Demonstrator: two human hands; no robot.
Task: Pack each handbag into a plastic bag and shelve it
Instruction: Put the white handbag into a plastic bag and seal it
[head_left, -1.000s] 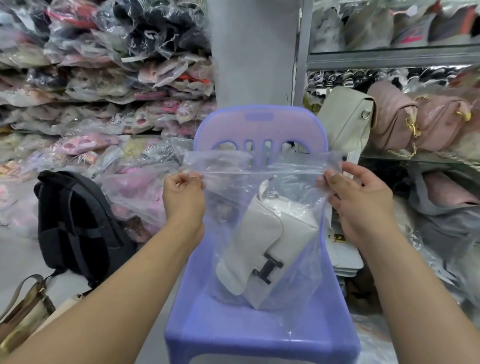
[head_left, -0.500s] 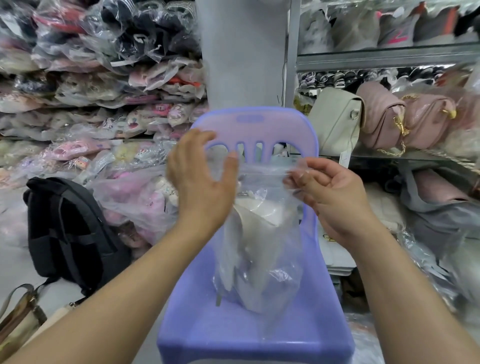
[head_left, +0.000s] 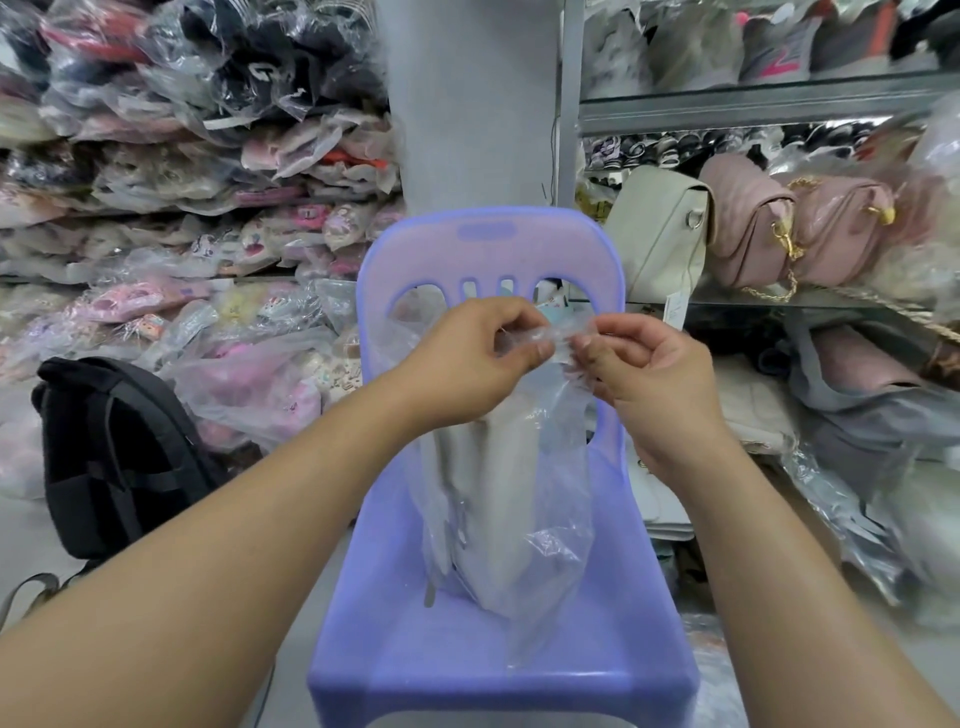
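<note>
Both hands pinch the gathered mouth of a plastic bag (head_left: 545, 525) that holds a handbag (head_left: 493, 483), over a lilac chair (head_left: 467, 654).

The left hand (head_left: 478, 358) and right hand (head_left: 649, 374) meet in front of the chair back, thumbs and curled fingers nipping the bunched top of the clear film. The bag hangs from them, and its bottom appears to rest on the seat. The pale handbag stands on end inside it. On the metal shelf (head_left: 753, 106) at right sit a cream bag (head_left: 660, 228) and two pink quilted bags (head_left: 748, 223). A black backpack (head_left: 114, 457) lies on the floor at left.
</note>
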